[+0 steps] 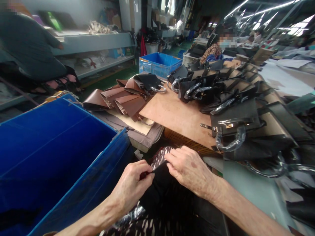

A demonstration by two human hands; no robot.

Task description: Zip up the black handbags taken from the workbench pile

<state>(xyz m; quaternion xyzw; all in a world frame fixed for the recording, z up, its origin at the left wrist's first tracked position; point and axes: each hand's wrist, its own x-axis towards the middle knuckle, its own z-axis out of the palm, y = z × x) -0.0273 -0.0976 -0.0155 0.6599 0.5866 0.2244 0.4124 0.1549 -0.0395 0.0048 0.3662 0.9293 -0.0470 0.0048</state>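
Note:
A dark item that looks like a black handbag [169,193] lies in my lap, its lower part lost in shadow. My left hand [137,178] is closed in a pinch on its upper edge. Close by on the right, my right hand [185,165] has its fingers curled over the same edge. Brown-and-white patterned cloth [161,157] shows just behind that edge, and similar cloth appears at the bottom of the view. A plastic-wrapped handle [133,214] glints below my left wrist.
Left of me stands a large blue bin [81,127]. Black handbags [241,114] with wrapped handles crowd the right, beside a tan board [177,109]. Brown bags [128,98] lie ahead. Another blue crate [159,65] sits farther back. Co-workers sit at left and at back right.

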